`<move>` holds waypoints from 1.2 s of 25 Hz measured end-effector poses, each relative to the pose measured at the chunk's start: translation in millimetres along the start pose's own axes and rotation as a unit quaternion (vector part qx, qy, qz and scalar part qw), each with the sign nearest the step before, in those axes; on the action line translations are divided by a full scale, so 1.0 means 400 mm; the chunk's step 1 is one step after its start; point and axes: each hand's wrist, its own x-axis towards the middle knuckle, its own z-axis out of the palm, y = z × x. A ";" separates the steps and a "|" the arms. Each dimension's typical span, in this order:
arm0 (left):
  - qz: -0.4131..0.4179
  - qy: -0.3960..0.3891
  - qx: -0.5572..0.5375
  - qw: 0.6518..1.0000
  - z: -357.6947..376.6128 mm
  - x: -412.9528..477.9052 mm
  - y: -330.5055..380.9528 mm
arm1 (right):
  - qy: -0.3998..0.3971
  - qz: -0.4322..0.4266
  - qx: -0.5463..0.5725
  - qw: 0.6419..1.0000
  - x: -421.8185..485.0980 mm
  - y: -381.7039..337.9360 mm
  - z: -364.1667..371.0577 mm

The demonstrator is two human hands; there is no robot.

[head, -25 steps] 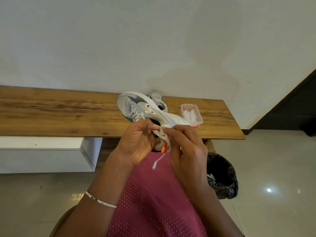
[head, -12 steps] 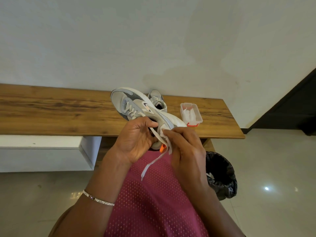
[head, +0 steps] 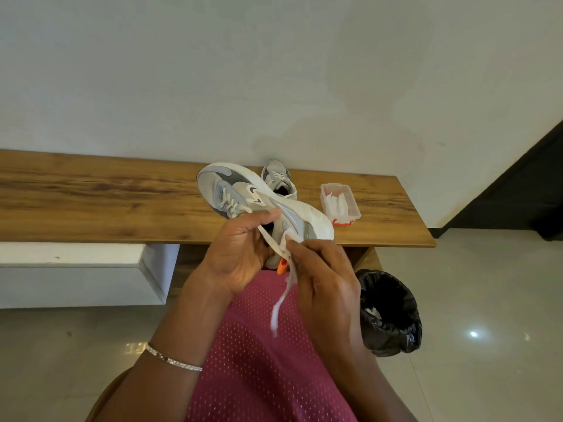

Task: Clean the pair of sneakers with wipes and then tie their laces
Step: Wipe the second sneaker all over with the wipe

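Sneaker [head: 243, 193] in hand is a grey and white one, held in the air over the near edge of the wooden bench [head: 91, 202] and above the person's lap. Its long axis runs from about ten o'clock, where the toe points up and away, to about four o'clock, where the heel comes down toward the hands; it is tipped so its side and white sole edge face the camera.

By my reading the wiping is over for this shoe and the lacing step is in hand. The left hand [head: 240, 254] is curled round the shoe at the collar, thumb pressed over the top and one strand of lace [head: 268, 239] running under it. The right hand [head: 323, 281] has its fingertips pinched closed on the other strand at about six o'clock from the shoe, with the loose lace end [head: 281, 303] dangling over the red mesh shorts [head: 259, 360].

Next, I judge, the two strands must be crossed and drawn snug, which calls for steady tension while the shoe is kept from turning.

Outward, the second sneaker [head: 278, 179] stands on the bench just behind, at about one o'clock. The open wipes box [head: 339, 204] sits at three o'clock, and a black-lined bin [head: 390, 312] at five o'clock on the floor.
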 end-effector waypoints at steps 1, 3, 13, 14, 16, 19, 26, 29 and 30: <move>0.001 0.007 0.010 1.000 0.008 -0.002 -0.005 | 0.014 0.011 -0.015 1.000 0.004 0.002 0.002; -0.004 0.012 0.033 0.999 0.026 -0.008 -0.017 | 0.032 0.038 -0.048 0.998 0.026 0.006 0.010; 0.028 0.095 0.055 0.993 0.049 -0.010 -0.020 | 0.035 0.028 -0.032 0.998 0.018 0.011 0.011; 0.026 0.096 0.054 0.994 0.051 -0.009 -0.018 | 0.039 0.026 -0.025 0.999 0.005 0.008 0.010; 0.017 0.096 0.056 0.994 0.056 -0.007 -0.019 | 0.050 0.031 -0.012 0.998 0.006 0.012 0.013; 0.011 0.088 0.036 0.995 0.067 -0.007 -0.034 | 0.065 0.036 -0.030 0.997 0.052 0.019 0.016; 0.077 0.086 0.031 0.993 0.070 -0.006 -0.052 | 0.045 0.031 -0.077 0.996 0.113 0.028 0.030; 0.084 0.119 0.042 0.988 0.056 0.002 -0.041 | 0.048 0.020 -0.057 0.997 0.053 0.022 0.022; 0.084 0.126 0.045 0.987 0.049 0.006 -0.040 | 0.044 0.015 -0.045 0.998 0.029 0.022 0.019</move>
